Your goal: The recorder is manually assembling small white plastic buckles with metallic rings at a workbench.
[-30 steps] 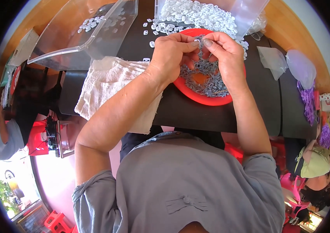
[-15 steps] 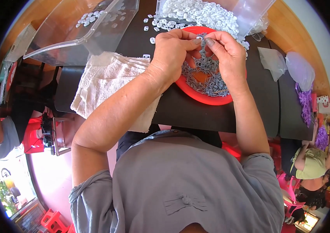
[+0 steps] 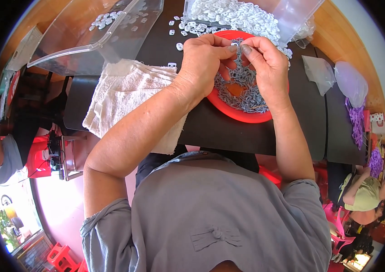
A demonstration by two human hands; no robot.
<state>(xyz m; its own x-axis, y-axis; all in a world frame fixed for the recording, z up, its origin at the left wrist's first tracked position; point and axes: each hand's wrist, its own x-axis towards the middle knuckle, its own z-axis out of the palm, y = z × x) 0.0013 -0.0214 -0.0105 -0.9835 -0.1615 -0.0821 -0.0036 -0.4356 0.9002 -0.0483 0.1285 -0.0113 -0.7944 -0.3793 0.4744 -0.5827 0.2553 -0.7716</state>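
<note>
Above the red basin [image 3: 243,117], my left hand [image 3: 205,60] is closed, with a small white plastic piece [image 3: 234,44] pinched between thumb and fingertips. Facing it, my right hand [image 3: 268,68] has thumb and forefinger pressed together close to that piece. Whatever those right fingertips hold is too small to make out. Many small grey elongated pieces [image 3: 251,100] lie in the basin, with an orange patch of its bottom showing. Beyond my hands, a heap of white pieces with holes [image 3: 240,18] fills a clear plastic container, and several more lie loose on the dark table [image 3: 228,136].
A folded cream cloth [image 3: 122,97] lies under my left forearm. A large clear bin [image 3: 72,56] holding a few white pieces stands at the far left. Clear plastic bags [image 3: 318,72] and purple strands [image 3: 356,120] are to the right. Other people [image 3: 368,192] sit at both sides.
My hands stay almost in place, both pinched over the basin. The view has shifted very slightly. At the right, the person in yellow-green has raised an arm toward the purple strands.
</note>
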